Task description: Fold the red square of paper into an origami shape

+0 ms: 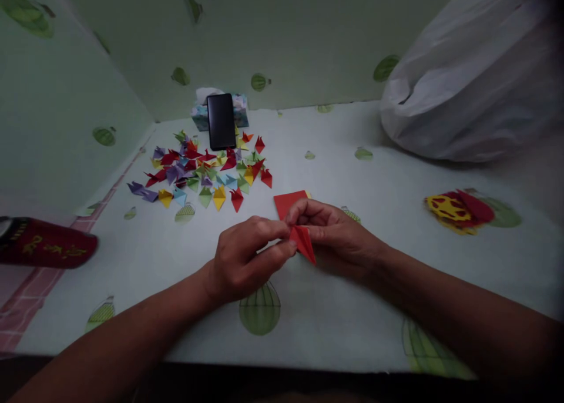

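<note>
Between my two hands, above the middle of the table, is a small piece of folded red paper [304, 244] with a pointed lower end. My left hand [251, 256] pinches its upper left edge between thumb and fingertips. From the other side my right hand [330, 229] grips it, thumb in front and fingers curled behind. Just behind my right fingers lies a stack of square paper [288, 203], red on top with a yellow edge showing; the hand hides part of it. Farther back on the left, many folded paper cranes [205, 171] in several colours lie in a loose pile.
A black phone [221, 121] leans on a tissue box [241, 110] behind the cranes. At the left edge is a dark red can [48, 242]. A big white plastic bag [476, 80] fills the back right. A red and yellow ornament [458, 209] lies on the right.
</note>
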Demonstrator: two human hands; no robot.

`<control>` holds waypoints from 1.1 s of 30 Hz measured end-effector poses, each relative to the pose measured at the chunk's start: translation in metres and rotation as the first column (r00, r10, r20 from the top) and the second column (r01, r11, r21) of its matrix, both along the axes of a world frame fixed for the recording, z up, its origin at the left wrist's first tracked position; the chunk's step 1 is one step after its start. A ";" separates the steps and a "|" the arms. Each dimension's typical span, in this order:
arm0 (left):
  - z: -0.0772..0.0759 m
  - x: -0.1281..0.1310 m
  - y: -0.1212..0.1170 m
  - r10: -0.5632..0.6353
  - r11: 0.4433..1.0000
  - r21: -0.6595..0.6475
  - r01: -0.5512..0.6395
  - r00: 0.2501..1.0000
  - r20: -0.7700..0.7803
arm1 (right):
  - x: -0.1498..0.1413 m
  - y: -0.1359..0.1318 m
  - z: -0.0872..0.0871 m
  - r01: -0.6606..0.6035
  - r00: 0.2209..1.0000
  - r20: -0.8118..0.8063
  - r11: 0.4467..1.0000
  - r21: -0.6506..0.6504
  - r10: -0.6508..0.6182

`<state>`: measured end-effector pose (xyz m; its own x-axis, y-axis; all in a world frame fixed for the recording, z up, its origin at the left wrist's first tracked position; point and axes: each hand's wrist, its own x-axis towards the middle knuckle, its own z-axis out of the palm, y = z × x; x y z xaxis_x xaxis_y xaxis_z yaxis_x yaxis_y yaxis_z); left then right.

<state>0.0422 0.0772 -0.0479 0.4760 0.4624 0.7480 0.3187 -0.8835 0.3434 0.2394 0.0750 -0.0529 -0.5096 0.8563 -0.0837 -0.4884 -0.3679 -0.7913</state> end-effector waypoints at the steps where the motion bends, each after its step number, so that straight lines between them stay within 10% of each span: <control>1: -0.001 0.000 0.001 -0.006 0.998 0.070 0.007 1.000 -0.006 | 0.000 0.000 0.000 -0.006 1.000 -0.003 1.000 -0.013 0.006; 5: 0.000 0.000 0.005 -0.046 0.976 0.207 0.061 0.996 -0.074 | 0.001 0.002 -0.002 -0.040 0.999 -0.029 0.998 -0.054 0.038; 33: 0.005 0.008 0.005 -0.136 0.990 0.039 0.134 0.989 0.051 | -0.002 0.001 -0.017 -0.193 0.976 -0.115 0.980 -0.054 0.186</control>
